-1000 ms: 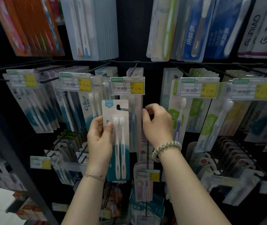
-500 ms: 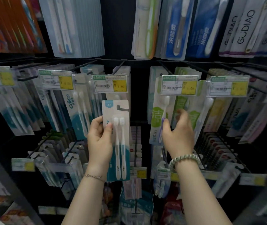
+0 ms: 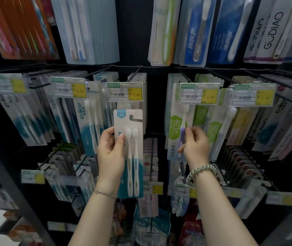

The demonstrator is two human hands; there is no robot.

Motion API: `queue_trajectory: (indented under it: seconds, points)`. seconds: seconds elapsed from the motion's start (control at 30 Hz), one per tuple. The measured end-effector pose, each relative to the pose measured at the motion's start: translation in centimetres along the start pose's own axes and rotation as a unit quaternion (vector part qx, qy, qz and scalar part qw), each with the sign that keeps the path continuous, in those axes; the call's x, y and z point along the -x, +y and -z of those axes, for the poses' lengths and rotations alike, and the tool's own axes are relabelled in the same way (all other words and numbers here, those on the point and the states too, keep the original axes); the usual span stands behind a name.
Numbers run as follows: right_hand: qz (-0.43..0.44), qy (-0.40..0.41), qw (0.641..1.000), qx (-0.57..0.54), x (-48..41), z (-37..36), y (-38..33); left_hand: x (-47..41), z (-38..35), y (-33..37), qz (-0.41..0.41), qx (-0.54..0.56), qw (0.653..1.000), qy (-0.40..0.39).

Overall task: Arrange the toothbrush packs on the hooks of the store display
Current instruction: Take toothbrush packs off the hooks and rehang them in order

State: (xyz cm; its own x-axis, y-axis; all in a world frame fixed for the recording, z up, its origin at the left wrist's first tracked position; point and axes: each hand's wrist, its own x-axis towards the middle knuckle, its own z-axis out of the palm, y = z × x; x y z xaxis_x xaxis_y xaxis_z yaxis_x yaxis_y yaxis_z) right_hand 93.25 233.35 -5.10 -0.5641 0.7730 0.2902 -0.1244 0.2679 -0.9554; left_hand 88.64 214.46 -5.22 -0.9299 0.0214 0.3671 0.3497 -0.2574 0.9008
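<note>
- At the display's middle row: left hand (image 3: 110, 153) grips the twin toothbrush pack (image 3: 132, 166), upright, just below a price tag (image 3: 124, 91).
- Right hand (image 3: 196, 146) pinches a hanging green pack (image 3: 175, 125), just beside it.

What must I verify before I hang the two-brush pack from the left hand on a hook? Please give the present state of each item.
1. Left hand grips the two-brush pack: ok, thumb on its front.
2. Hang slot of this pack unblocked: ok.
3. Pack held upright: ok, nearly vertical.
4. Right hand free to help: not ok, it touches the green pack.
5. Room on the hook behind the price tag: cannot tell, the tag hides it.
</note>
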Motion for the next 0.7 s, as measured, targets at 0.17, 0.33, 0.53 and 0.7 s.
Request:
queue_trajectory:
  seconds: [0.17,0.33,0.53,0.7]
  points:
    - [0.030,0.001,0.999,0.032,0.4,0.1,-0.7,0.2,-0.1,0.2,-0.004,-0.004,1.000,-0.001]
    - [0.033,-0.007,0.997,0.063,0.8,0.6,-1.0,0.5,-0.1,0.4,-0.002,0.005,1.000,-0.004]
    - [0.043,-0.027,0.997,0.066,1.9,0.6,-0.6,0.8,-0.2,0.5,0.004,0.009,1.000,-0.004]
    - [0.033,-0.043,0.998,0.038,3.4,0.4,-0.5,1.1,-0.4,0.5,-0.002,0.007,1.000,-0.005]
